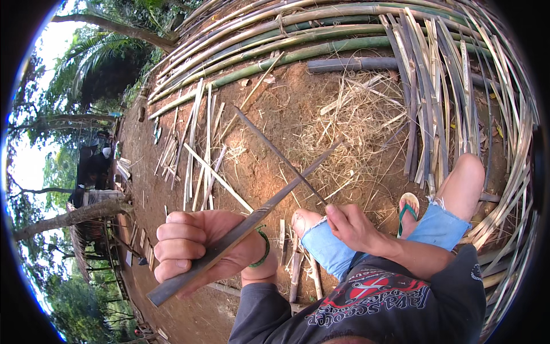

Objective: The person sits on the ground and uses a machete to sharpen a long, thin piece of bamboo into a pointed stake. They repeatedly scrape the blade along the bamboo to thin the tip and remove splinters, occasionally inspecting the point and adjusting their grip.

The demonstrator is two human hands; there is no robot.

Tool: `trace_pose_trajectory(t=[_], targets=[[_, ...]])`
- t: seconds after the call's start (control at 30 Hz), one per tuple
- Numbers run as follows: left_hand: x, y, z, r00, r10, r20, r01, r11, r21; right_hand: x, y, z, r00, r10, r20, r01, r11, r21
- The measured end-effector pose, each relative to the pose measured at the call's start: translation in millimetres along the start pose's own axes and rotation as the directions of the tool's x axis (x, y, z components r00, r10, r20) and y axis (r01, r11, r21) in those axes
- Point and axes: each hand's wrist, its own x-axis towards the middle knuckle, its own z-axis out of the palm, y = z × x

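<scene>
My left hand (197, 249), with a green cord bracelet at the wrist, is closed around a split bamboo strip (252, 218). The strip is dark on its face, broad near the hand and narrower toward its far end, and slants up to the right. In my right hand (349, 226), closed near my knee, is one end of a long, thin dark piece (272, 149). It points up and to the left, and I cannot tell whether it is a blade or another strip. The two pieces cross in front of me; whether they touch is unclear.
A heap of pale shavings (352, 120) covers the dirt ahead. Long bamboo poles (298, 54) lie across the far side. Split bamboo lengths (427, 92) are stacked at right, with loose strips (197, 143) at left. My sandalled foot (408, 215) rests between them and my shorts.
</scene>
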Motion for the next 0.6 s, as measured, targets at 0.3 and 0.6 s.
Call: trace_pose_trajectory(t=[0.3, 0.6], targets=[[-0.6, -2.3, 2.0, 0.999, 0.016, -0.044, -0.013, 0.998, 0.069, -14.4, 7.2, 9.6, 0.955, -0.294, 0.047, 0.295, 0.955, -0.03], [-0.4, 0.0, -4.5, 0.999, -0.021, -0.045, 0.021, 1.0, 0.005, -29.7, 11.7, 8.3, 0.982, -0.16, 0.097, 0.164, 0.985, -0.045]])
